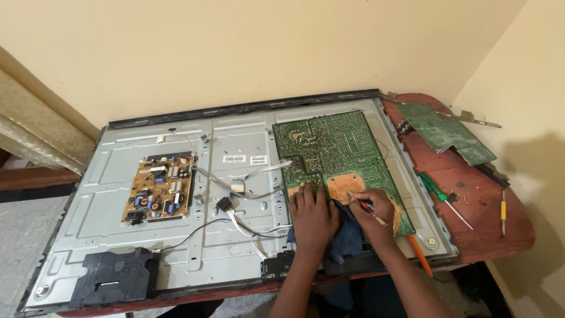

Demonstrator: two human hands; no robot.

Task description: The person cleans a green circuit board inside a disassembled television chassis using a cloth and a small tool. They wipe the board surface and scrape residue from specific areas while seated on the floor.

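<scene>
A large green circuit board (335, 147) lies solder side up on the metal back panel of a flat screen (235, 235). My left hand (312, 215) presses flat on the board's near edge, partly over a dark blue cloth (347, 235). My right hand (374, 209) grips a thin tool with a red and black handle (366, 206); its tip touches an orange-brown patch of the board (341, 187).
A tan board with components (159, 191) sits at the panel's left, with loose cables (247, 218) in the middle. On the red-brown table (482, 224) to the right lie another green board (447, 132), a green screwdriver (438, 194), a yellow tool (503, 212) and an orange-handled tool (421, 256).
</scene>
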